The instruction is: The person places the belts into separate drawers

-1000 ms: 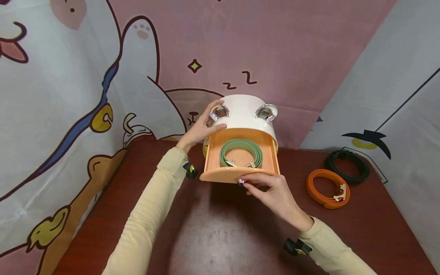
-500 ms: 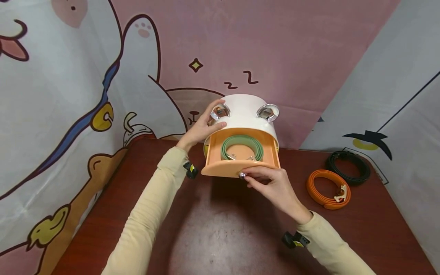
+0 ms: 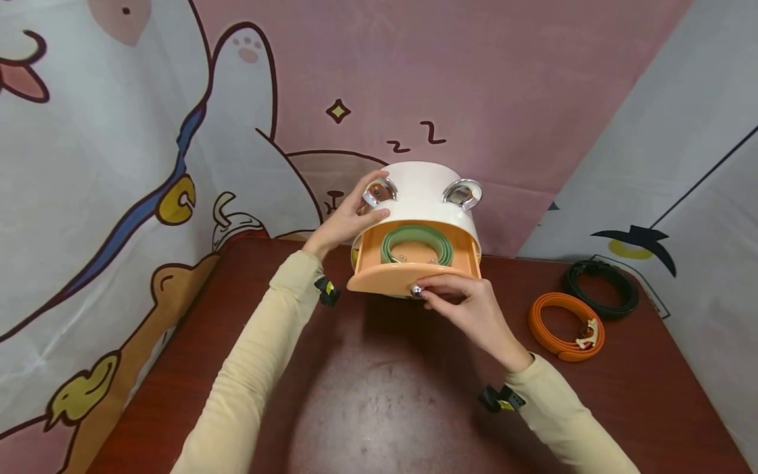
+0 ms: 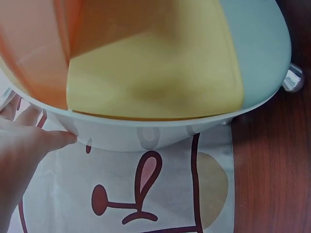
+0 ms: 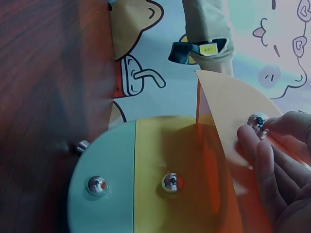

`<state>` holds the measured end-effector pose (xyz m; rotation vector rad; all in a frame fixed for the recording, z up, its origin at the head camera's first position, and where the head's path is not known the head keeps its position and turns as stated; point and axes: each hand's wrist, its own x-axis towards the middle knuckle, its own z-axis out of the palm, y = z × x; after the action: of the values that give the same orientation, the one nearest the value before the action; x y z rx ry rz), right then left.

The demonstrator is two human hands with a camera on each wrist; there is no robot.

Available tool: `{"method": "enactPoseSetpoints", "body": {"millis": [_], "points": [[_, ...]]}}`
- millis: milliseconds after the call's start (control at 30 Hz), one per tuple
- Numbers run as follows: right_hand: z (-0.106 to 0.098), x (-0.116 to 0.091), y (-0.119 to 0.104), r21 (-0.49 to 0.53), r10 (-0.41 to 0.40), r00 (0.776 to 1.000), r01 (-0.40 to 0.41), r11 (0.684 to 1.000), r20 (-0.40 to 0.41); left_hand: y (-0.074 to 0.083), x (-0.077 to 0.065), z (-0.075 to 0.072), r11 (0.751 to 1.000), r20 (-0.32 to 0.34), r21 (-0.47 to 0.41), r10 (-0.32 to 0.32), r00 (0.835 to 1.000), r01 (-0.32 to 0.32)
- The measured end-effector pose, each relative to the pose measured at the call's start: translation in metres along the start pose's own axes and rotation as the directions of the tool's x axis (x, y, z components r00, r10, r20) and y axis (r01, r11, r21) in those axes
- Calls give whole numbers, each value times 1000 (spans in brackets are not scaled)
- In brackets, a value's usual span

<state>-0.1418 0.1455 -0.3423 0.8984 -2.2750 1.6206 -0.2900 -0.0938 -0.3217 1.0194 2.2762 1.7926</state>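
A white rounded drawer cabinet point(image 3: 422, 187) with silver ear-shaped pieces stands at the back of the table. Its peach top drawer point(image 3: 373, 278) is partly out, with a coiled green belt point(image 3: 416, 234) inside. My right hand point(image 3: 468, 306) pinches that drawer's silver knob point(image 3: 416, 290) between thumb and fingers. With my left hand point(image 3: 346, 220) I hold the cabinet's upper left side, thumb and fingers spread around the left ear point(image 3: 379, 191). Below the peach drawer, the yellow drawer point(image 5: 167, 155) and green drawer point(image 5: 109, 160) sit closed, seen in the right wrist view.
A coiled orange belt point(image 3: 565, 327) with a pale gold buckle lies on the dark red table point(image 3: 367, 395) to the right. Behind it is a coiled black belt point(image 3: 600, 288). A cartoon-printed cloth point(image 3: 503, 99) hangs close behind the cabinet.
The peach drawer has slid partway inward, carrying the green belt farther under the cabinet's top. My right hand has moved forward with the knob; my left hand has stayed in place.
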Motion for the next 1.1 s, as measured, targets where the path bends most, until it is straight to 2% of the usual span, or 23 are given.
{"method": "enactPoseSetpoints", "body": {"millis": [267, 333, 433, 567, 667, 767, 933, 1100], "points": [[0, 5, 4, -16, 23, 1000, -23, 1000, -9, -27, 8, -1, 999, -15, -16, 27, 1000, -28], [-1, 6, 4, -14, 23, 1000, -23, 1000, -7, -30, 9, -1, 999, -21, -10, 34, 999, -35], [-4, 10, 6, -8, 16, 1000, -16, 1000, 0, -18, 6, -1, 999, -16, -27, 36, 999, -36], [-7, 13, 30, 0, -9, 1000, 9, 1000, -6, -2, 1, 1, 999, -2, -44, 20, 1000, -20], [-7, 15, 50, -27, -30, 999, 29, 999, -25, -3, 0, 0, 999, -2, -36, 16, 1000, -16], [-7, 20, 57, -72, -44, 998, 40, 997, -49, -2, -1, 0, 999, -4, -31, 11, 1000, -11], [-6, 30, 54, -98, -55, 993, 45, 994, -101, -2, 0, 1, 999, -7, -31, 15, 1000, -16], [-6, 38, 39, -53, -45, 993, 39, 998, -113, 0, 0, 1, 999, -12, -32, 8, 1000, -8]]}}
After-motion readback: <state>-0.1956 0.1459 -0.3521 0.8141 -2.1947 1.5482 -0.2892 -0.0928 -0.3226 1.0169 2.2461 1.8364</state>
